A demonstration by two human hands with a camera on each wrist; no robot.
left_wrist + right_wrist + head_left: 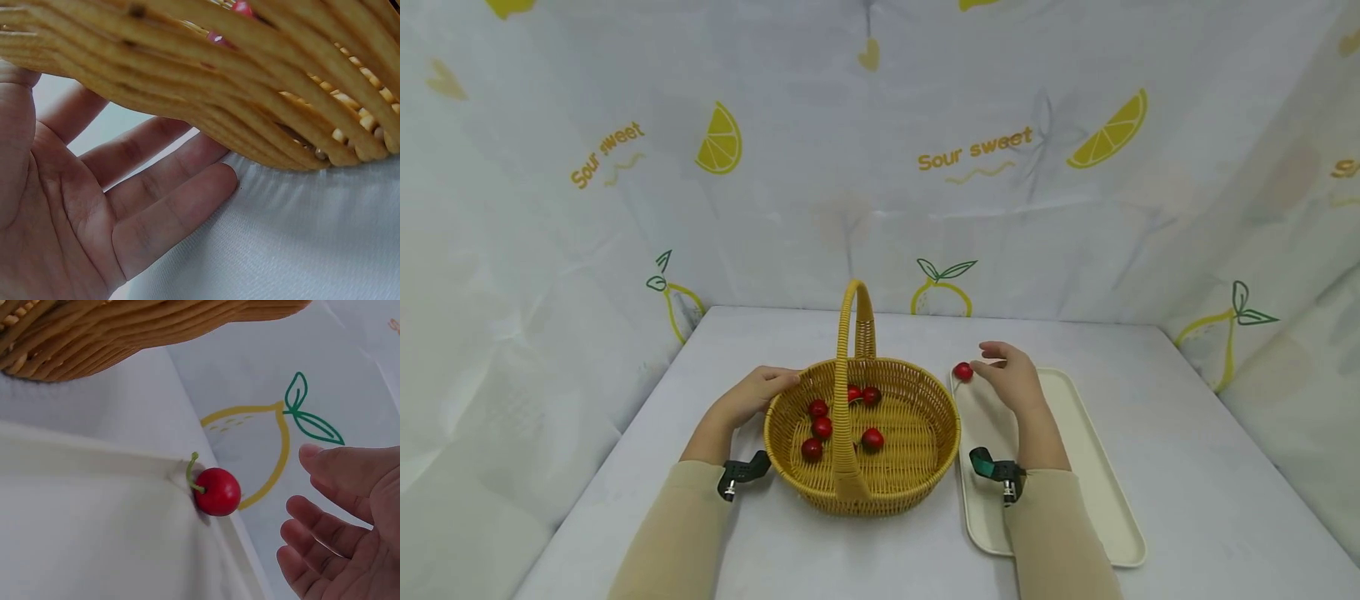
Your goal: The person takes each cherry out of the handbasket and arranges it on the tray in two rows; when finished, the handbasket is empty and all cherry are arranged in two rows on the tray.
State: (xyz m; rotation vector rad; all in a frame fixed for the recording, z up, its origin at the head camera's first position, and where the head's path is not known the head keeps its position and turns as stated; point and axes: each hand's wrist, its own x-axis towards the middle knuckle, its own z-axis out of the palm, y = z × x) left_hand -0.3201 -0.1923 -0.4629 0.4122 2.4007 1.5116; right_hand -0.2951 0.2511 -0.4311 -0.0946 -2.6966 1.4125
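Note:
My left hand (757, 395) rests against the left side of a yellow wicker basket (898, 506), its thumb at the rim. In the left wrist view, the nearly straight fingers (169, 215) reach along the basket's outer wall, with some tips hidden behind it. Several red cherries (872, 439) lie inside, mostly left of the tall arched handle. One more cherry (217, 492), with a green stem, sits in the far left corner of a cream tray (1067, 417). Just right of that cherry is my right hand (1011, 379), fingers loosely bent and spread, holding nothing.
The tray lies right beside the basket on a white-covered table (1180, 433). Behind and at both sides hangs a white curtain (805, 217) printed with lemons. The basket handle (843, 400) arches high between my two hands.

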